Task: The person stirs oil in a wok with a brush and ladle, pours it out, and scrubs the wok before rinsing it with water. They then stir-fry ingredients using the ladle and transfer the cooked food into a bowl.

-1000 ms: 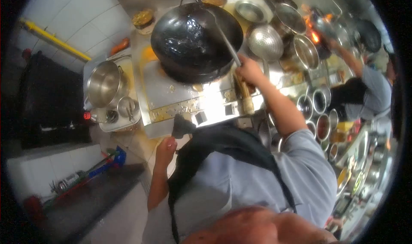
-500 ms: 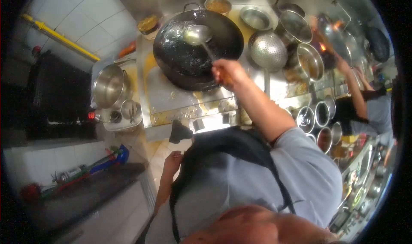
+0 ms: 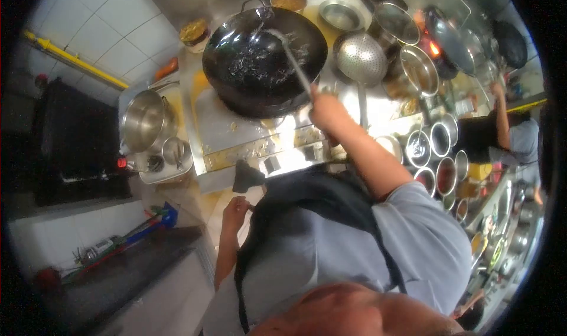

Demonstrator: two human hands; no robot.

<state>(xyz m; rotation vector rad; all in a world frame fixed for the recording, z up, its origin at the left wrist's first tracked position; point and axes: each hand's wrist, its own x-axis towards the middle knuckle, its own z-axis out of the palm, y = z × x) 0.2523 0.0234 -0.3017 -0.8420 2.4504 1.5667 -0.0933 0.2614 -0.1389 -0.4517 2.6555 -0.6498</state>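
The ladle [image 3: 296, 64], its bowl no longer plainly showing, is being gripped by the right hand [image 3: 328, 109], lengthwise toward eleven o'clock over the wok [image 3: 260, 107]; the left hand's [image 3: 235, 211] grip cannot be told.

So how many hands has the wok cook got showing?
2. The right hand is around the ladle, at the near side of the wok. The left hand is low, beside the apron. Neither is fully hidden.

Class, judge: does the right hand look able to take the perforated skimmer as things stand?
Probably not yet: the skimmer lies close by, its handle mostly uncovered, but the right hand grips the ladle and would likely need freeing first.
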